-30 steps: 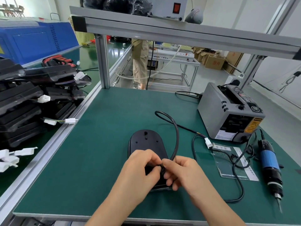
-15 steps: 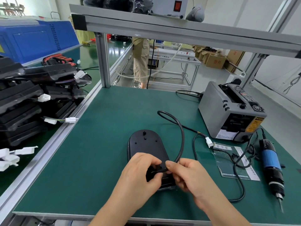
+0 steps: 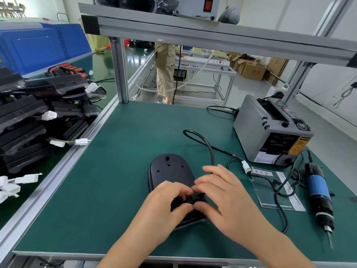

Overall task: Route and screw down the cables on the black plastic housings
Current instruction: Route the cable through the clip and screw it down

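A black oval plastic housing lies flat on the green mat in front of me. Its black cable loops away behind it and comes back down behind my right hand. A second lead ends in a white connector. My left hand is curled over the housing's near end and pinches the cable there. My right hand pinches the same stretch of cable between thumb and forefinger, its other fingers spread out. The hands hide the housing's near end.
A blue electric screwdriver lies at the right with its cord looping beside it. A grey tape dispenser stands behind it, and a clear sleeve with papers lies between. Stacked black housings fill the left bench. A person stands beyond the frame.
My right hand's outer fingers have spread open over the cable. The cable loop near the hands has dropped lower against the housing. My left hand has stayed where it was.
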A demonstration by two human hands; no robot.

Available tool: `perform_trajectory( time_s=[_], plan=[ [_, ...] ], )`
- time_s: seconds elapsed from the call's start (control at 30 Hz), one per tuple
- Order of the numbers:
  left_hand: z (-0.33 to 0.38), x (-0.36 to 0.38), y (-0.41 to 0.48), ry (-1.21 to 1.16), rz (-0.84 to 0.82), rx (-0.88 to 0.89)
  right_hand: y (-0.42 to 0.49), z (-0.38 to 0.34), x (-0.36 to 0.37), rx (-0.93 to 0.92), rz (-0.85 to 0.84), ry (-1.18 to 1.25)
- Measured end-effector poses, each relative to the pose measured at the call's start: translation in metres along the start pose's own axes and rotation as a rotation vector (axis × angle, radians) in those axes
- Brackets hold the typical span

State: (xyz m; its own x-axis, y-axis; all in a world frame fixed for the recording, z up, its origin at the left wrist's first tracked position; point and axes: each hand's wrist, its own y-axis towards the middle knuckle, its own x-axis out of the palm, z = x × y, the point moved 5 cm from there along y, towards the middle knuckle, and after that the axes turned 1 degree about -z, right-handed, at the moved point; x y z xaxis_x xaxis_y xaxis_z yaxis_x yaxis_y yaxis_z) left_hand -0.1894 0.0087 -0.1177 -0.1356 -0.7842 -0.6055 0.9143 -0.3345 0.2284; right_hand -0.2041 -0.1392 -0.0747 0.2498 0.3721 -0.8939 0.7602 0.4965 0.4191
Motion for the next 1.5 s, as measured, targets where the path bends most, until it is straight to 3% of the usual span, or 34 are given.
perform_trajectory(
  time_s=[0.1, 0.3, 0.53, 0.67, 1.03, 1.37, 1.5],
  plan=[
    [-0.003, 0.001, -0.001, -0.058, -0.007, -0.06, 0.001, 0.008, 0.005, 0.086, -0.127, 0.102],
    [-0.003, 0.0, 0.0, -0.051, 0.002, -0.071, 0.001, 0.014, 0.013, 0.28, -0.159, 0.308],
    [0.018, 0.004, -0.003, 0.189, 0.037, 0.147, -0.001, 0.015, 0.016, 0.471, -0.264, 0.458],
    [0.01, 0.002, -0.003, 0.082, 0.019, 0.076, -0.003, 0.018, 0.016, 0.531, -0.293, 0.491],
    [0.016, 0.002, -0.001, 0.126, 0.03, 0.158, -0.003, 0.023, 0.019, 0.581, -0.413, 0.553],
    [0.011, 0.001, 0.002, -0.029, -0.012, 0.023, 0.005, 0.03, 0.021, 0.563, -0.506, 0.547],
    [0.012, 0.003, 0.006, -0.051, 0.055, -0.061, 0.005, 0.031, 0.021, 0.551, -0.492, 0.568]
  ],
)
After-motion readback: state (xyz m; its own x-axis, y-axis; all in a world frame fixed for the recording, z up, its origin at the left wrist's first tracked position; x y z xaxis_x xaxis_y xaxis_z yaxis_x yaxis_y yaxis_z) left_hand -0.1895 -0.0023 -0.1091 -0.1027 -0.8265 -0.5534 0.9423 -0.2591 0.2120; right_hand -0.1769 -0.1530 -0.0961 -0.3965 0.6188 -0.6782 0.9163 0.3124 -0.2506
